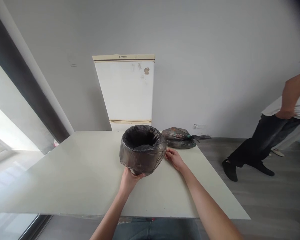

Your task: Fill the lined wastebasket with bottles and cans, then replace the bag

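Observation:
A trash can lined with a dark, translucent garbage bag (pixel 142 161) is in the middle of the head view, its round mouth facing up and tilted a little towards me. The bag's rim is folded down over the outside and covers most of the can. My left hand (pixel 130 180) grips the can low at its near side, thumb along the lower edge, with the other fingers partly hidden. At the can's right side, my right hand (pixel 174 159) pinches the hanging edge of the bag. Just behind it lies a knotted, filled garbage bag (pixel 178 138).
The can and the filled bag are at the pale table (pixel 90 180). Beyond its far edge a white refrigerator (pixel 127 90) stands against the grey wall. To the right, a person in dark trousers (pixel 261 140) is on the wooden floor. A bright window area is at left.

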Available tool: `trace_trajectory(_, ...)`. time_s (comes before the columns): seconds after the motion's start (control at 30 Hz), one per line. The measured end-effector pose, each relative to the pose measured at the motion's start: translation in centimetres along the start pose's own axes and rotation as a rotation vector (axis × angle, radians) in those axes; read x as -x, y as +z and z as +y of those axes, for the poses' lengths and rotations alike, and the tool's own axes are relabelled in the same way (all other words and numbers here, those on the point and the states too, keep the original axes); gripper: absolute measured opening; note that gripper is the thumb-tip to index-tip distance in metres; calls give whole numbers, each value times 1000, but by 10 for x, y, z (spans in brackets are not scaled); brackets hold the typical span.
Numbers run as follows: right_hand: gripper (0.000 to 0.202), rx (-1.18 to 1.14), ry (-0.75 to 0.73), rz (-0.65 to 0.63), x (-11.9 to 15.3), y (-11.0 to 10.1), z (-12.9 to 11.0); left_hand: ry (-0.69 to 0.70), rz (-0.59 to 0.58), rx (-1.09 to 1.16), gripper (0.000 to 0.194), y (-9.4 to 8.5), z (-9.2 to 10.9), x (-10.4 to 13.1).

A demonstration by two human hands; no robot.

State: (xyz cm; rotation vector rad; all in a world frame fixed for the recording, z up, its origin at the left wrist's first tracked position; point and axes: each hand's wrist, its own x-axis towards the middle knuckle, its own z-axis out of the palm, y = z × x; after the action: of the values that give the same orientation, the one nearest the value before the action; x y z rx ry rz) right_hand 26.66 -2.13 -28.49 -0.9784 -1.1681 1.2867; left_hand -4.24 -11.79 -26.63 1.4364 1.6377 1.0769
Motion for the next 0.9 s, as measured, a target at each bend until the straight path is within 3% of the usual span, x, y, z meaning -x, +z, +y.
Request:
trace_trajectory(0.2, 44, 87, -23, 53, 1, 3, -3, -36, -62, 2, 86, -2, 8, 0)
trace_trajectory(0.3, 44, 173, -70, 170, 2, 3, -4, -55, -58, -14, 92, -1, 8, -1)
trace_trajectory(0.4, 39, 288, -171, 413, 4, -4, -10, -46, -44, -38, 95, -1, 5, -2)
trace_trajectory(0.57, 34, 411, -314, 952, 11, -29, -23, -48, -78, -41, 93, -3, 1, 0)
trace_trajectory(0.67, 44, 420, -322, 1140, 10, -45, -25, -20, -74, -38, 90, -3, -6, 4)
trace_trajectory(0.77, 50, 412, -290, 1200, 8, -59, -21, 72, 9, -56, 70, -3, -19, 13)
trace_trajectory(0.9, 54, 424, -250, 1217, 3, -73, -19, 160, 51, -172, 20, -7, -30, 25)
